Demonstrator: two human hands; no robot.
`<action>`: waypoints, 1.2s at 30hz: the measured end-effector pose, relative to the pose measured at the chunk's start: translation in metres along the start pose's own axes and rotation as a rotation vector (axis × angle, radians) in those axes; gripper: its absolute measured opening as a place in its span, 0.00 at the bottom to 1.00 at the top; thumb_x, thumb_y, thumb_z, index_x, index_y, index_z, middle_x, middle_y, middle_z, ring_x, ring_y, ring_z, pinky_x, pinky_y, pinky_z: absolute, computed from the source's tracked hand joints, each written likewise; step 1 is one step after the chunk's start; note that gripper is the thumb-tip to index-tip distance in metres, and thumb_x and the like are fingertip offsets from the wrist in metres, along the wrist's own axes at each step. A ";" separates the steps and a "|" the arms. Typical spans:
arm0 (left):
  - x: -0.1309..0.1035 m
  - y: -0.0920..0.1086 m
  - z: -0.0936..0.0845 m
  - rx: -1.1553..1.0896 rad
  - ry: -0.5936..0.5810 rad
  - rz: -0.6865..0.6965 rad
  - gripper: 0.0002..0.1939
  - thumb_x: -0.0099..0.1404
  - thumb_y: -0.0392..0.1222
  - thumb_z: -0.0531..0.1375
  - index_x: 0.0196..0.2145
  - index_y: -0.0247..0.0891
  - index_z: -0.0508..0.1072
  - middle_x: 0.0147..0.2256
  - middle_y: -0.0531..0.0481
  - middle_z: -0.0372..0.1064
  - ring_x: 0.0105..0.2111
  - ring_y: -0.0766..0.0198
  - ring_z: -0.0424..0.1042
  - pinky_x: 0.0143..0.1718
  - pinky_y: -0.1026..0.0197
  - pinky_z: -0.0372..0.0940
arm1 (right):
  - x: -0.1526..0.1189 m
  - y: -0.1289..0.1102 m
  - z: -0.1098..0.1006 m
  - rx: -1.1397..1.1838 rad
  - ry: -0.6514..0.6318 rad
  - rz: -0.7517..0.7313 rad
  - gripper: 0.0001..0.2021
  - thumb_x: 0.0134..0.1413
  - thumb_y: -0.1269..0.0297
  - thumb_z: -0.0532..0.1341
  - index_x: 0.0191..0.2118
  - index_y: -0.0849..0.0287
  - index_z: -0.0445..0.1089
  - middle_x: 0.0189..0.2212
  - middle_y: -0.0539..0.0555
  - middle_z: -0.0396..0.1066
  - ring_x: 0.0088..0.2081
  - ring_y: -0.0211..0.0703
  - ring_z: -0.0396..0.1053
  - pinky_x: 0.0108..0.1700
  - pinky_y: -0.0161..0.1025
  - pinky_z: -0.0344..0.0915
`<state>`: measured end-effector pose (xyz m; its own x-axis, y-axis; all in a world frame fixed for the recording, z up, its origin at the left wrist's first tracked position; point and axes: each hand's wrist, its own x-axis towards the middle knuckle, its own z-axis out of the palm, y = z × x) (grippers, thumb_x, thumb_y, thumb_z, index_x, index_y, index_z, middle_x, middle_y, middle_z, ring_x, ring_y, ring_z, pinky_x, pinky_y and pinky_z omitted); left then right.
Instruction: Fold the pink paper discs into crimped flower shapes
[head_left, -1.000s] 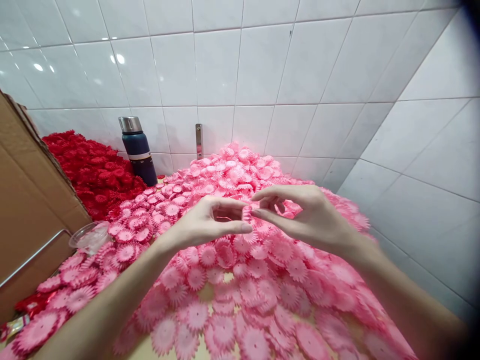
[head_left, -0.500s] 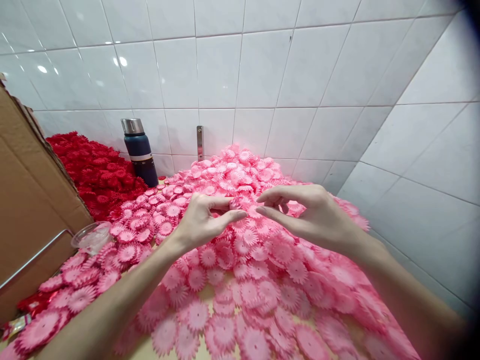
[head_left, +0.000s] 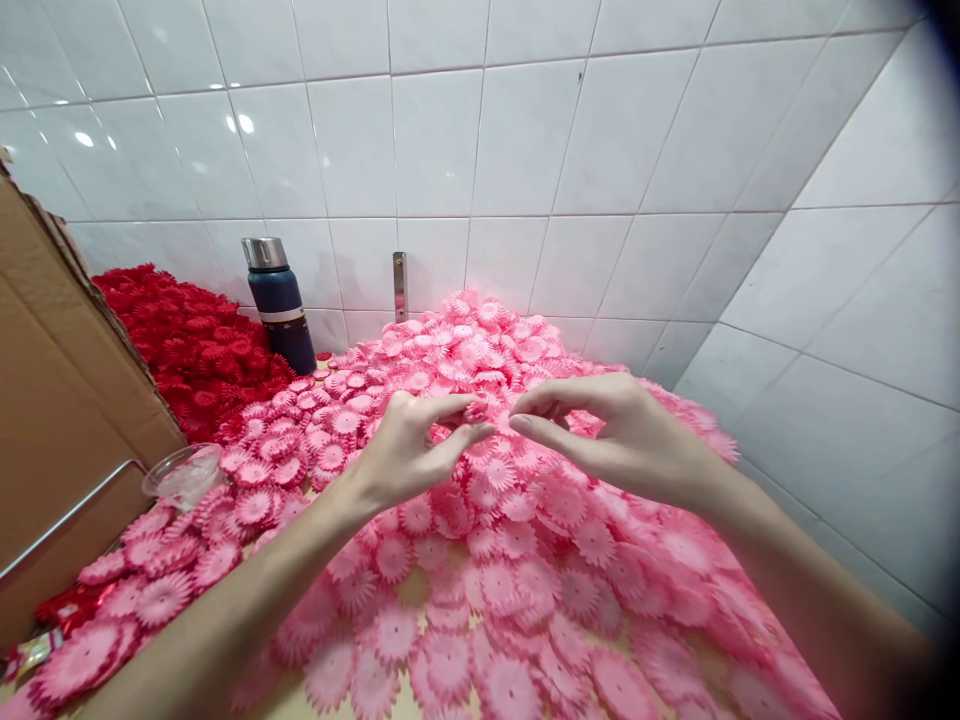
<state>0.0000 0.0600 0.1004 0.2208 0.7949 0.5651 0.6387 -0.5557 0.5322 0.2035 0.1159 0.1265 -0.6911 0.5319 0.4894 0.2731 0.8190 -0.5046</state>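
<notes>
My left hand (head_left: 420, 445) pinches a small, crumpled pink flower piece (head_left: 475, 411) between thumb and forefinger, its frilled edge poking past the fingertips. Just to its right, a short gap away, my right hand (head_left: 615, 430) has thumb and forefinger drawn together; whatever lies between the tips, if anything, is too small to make out. Below and around both hands spreads a large heap of pink flower-shaped discs (head_left: 514, 690) with fringed edges. Many of the discs show a small hole in the centre.
A dark blue bottle (head_left: 281, 310) with a steel cap stands at the back left, beside a pile of red flower pieces (head_left: 202, 345). Cardboard (head_left: 67, 400) rises on the left, near a clear plastic cup (head_left: 184, 475). White tiled walls (head_left: 525, 130) close off the back and right.
Thumb and forefinger of my right hand have come closer together. The piece in my left hand has turned slightly and shows more clearly at the fingertips.
</notes>
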 end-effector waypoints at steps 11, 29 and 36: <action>-0.003 0.001 0.002 -0.043 0.063 0.332 0.18 0.63 0.34 0.63 0.51 0.38 0.73 0.42 0.46 0.79 0.38 0.61 0.80 0.37 0.62 0.74 | -0.001 -0.002 -0.001 0.368 -0.130 0.100 0.05 0.52 0.63 0.66 0.31 0.58 0.78 0.25 0.52 0.76 0.28 0.40 0.73 0.28 0.34 0.70; -0.004 0.003 0.002 -0.064 0.086 0.355 0.18 0.59 0.37 0.66 0.48 0.34 0.75 0.37 0.45 0.81 0.34 0.61 0.80 0.35 0.62 0.75 | -0.004 -0.010 -0.001 0.466 -0.199 0.105 0.07 0.54 0.71 0.62 0.27 0.59 0.66 0.24 0.49 0.69 0.27 0.36 0.67 0.29 0.34 0.65; -0.003 0.001 0.008 -0.057 0.153 0.442 0.17 0.59 0.35 0.66 0.47 0.36 0.76 0.38 0.48 0.80 0.35 0.63 0.80 0.35 0.63 0.76 | -0.003 -0.015 0.000 0.152 -0.066 -0.016 0.09 0.48 0.78 0.57 0.23 0.58 0.62 0.20 0.47 0.64 0.23 0.34 0.62 0.26 0.34 0.61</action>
<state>0.0060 0.0588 0.0940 0.3489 0.4367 0.8292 0.4654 -0.8487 0.2511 0.2015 0.1023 0.1322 -0.7381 0.4997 0.4533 0.1606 0.7827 -0.6013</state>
